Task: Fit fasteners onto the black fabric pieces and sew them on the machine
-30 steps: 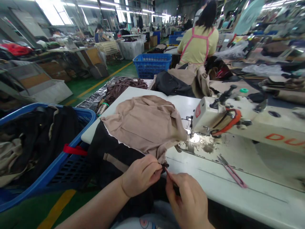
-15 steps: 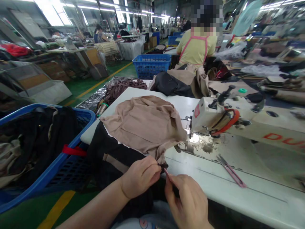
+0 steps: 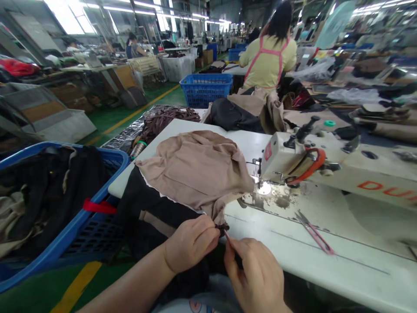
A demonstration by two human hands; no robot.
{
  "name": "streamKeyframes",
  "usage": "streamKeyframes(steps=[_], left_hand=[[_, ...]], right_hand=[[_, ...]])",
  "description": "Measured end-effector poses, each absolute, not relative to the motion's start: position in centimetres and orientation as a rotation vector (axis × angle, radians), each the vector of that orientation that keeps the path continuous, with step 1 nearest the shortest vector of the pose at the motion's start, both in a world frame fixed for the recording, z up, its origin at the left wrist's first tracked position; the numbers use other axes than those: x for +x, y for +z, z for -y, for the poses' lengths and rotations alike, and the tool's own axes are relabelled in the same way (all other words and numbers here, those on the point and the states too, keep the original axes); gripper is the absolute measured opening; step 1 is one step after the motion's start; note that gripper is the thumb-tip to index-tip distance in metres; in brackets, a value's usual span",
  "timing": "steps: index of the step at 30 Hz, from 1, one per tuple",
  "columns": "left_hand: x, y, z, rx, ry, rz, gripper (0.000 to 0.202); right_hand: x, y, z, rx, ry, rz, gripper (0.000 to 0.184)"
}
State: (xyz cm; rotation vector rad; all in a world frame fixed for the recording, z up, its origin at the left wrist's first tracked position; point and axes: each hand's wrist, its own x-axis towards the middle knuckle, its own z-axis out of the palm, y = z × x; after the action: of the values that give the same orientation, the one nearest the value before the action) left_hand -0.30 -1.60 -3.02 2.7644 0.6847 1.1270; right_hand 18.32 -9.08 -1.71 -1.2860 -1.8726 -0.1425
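A beige and black sewn fabric piece [image 3: 198,169] lies bunched on the sewing table, its black part hanging over the front edge. My left hand [image 3: 192,243] is closed in a pinch on the near corner of this piece, by a small dark bit. Close beside it, my right hand [image 3: 257,274] is closed on a thin pink pointed tool [image 3: 227,235], whose tip meets the dark bit. Fingers hide most of that tool, so its kind is unclear. Pink-handled scissors [image 3: 316,237] rest on the table to the right, blades apart.
A sewing machine [image 3: 293,161] stands right of the fabric, its needle area lit. Left of the table is a blue basket [image 3: 110,187] full of dark cloth. A thread cone [image 3: 139,149] and brown strips [image 3: 169,121] lie behind. A co-worker [image 3: 270,56] sits ahead, facing away.
The view has shifted very slightly. Both hands keep nearly the same place and grip at the fabric corner. Ahead, the co-worker's head and arm have moved a little.
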Motion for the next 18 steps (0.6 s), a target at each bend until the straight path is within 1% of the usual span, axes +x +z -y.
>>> streamKeyframes(steps=[9, 18], left_hand=[[-0.38, -3.01, 1.68, 2.771, 1.123, -0.690, 0.006], [-0.38, -3.12, 1.63, 2.782, 1.143, -0.685, 0.007]], right_hand=[[18.24, -1.45, 9.29, -1.296, -0.163, 1.894, 0.013], [18.08, -1.95, 9.46, -1.365, -0.101, 1.898, 0.007]])
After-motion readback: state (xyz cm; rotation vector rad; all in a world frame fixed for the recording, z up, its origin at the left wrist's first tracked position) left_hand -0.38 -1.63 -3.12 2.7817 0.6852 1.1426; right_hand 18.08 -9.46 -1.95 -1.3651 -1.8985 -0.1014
